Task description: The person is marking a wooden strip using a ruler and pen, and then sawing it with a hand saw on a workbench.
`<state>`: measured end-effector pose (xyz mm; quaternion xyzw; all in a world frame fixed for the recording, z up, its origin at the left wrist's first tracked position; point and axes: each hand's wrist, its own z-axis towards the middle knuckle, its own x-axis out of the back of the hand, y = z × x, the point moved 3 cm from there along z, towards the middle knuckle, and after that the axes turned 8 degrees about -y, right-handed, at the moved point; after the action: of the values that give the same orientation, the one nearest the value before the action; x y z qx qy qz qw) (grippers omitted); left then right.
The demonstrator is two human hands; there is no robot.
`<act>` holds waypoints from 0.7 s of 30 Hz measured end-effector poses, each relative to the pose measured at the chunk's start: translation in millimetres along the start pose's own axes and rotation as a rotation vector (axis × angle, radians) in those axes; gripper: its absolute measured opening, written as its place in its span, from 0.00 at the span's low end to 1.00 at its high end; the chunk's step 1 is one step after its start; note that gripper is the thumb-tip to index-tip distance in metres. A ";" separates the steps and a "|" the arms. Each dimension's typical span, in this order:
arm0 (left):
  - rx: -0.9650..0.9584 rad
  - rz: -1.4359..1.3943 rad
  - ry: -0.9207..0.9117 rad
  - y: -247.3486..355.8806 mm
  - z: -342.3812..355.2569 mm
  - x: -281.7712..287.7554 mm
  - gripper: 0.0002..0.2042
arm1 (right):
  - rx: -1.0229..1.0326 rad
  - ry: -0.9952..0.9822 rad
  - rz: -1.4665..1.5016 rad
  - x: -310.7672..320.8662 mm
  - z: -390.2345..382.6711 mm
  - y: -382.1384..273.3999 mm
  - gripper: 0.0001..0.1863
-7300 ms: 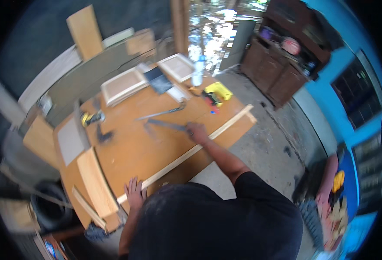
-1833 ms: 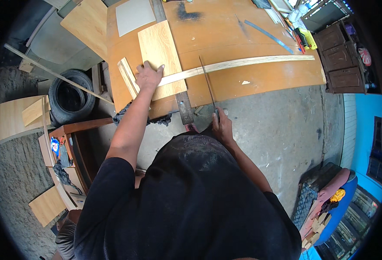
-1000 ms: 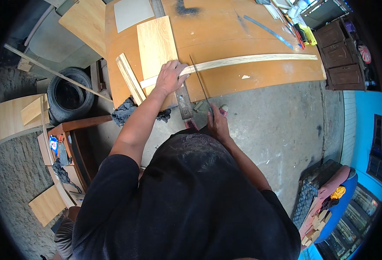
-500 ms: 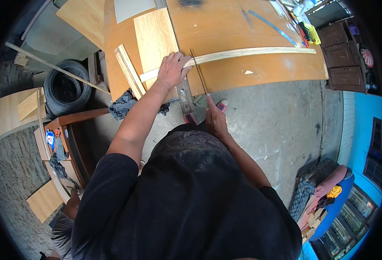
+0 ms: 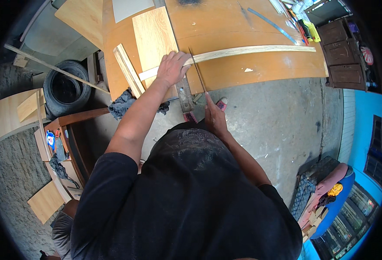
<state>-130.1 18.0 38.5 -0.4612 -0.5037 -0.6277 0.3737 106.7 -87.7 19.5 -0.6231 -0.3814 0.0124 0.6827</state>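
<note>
A long pale wooden strip (image 5: 251, 50) lies crosswise on the orange-brown table (image 5: 225, 34). My left hand (image 5: 172, 68) is closed over the strip toward its left end, pressing it down where it crosses a wide wood-grain board (image 5: 152, 37). Just right of those fingers, a thin handsaw (image 5: 198, 71) lies across the strip with its blade pointing away from me. My right hand (image 5: 216, 117) grips the saw at its near end, below the table's front edge. The saw's handle is hidden in that hand.
Left of the board lies a short wood piece (image 5: 129, 69). A metal ruler (image 5: 272, 26) and several tools (image 5: 307, 32) rest at the table's far right. Dark cloth (image 5: 122, 105) hangs by the front edge. Tires (image 5: 67, 89) stand left; a person's leg (image 5: 63, 225) shows lower left.
The saw and my right hand have shifted very slightly; the left hand keeps its hold on the strip. At lower left, the other person has moved a little.
</note>
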 end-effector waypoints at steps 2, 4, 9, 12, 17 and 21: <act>-0.003 -0.003 0.005 -0.4 0.6 0.5 0.20 | -0.013 -0.006 -0.021 0.3 -0.9 -0.6 0.28; -0.006 -0.008 0.010 -0.7 1.2 0.9 0.20 | -0.011 -0.007 -0.021 1.4 -1.9 -1.3 0.28; 0.005 -0.029 -0.007 -2.1 2.3 0.1 0.19 | -0.013 -0.017 -0.030 3.3 -3.8 -0.3 0.28; 0.009 -0.014 -0.020 -1.1 2.7 2.1 0.19 | -0.011 -0.027 -0.043 5.5 -2.8 -1.6 0.29; 0.006 0.003 -0.016 -1.3 2.6 2.9 0.19 | 0.001 -0.008 -0.038 12.3 -3.3 -6.9 0.28; 0.026 0.005 -0.047 -1.6 3.0 1.9 0.19 | -0.028 -0.032 -0.041 13.8 -0.1 -9.8 0.28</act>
<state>-131.5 21.3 40.1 -0.4719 -0.5194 -0.6092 0.3694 112.0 -83.1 34.9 -0.6245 -0.4054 0.0029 0.6676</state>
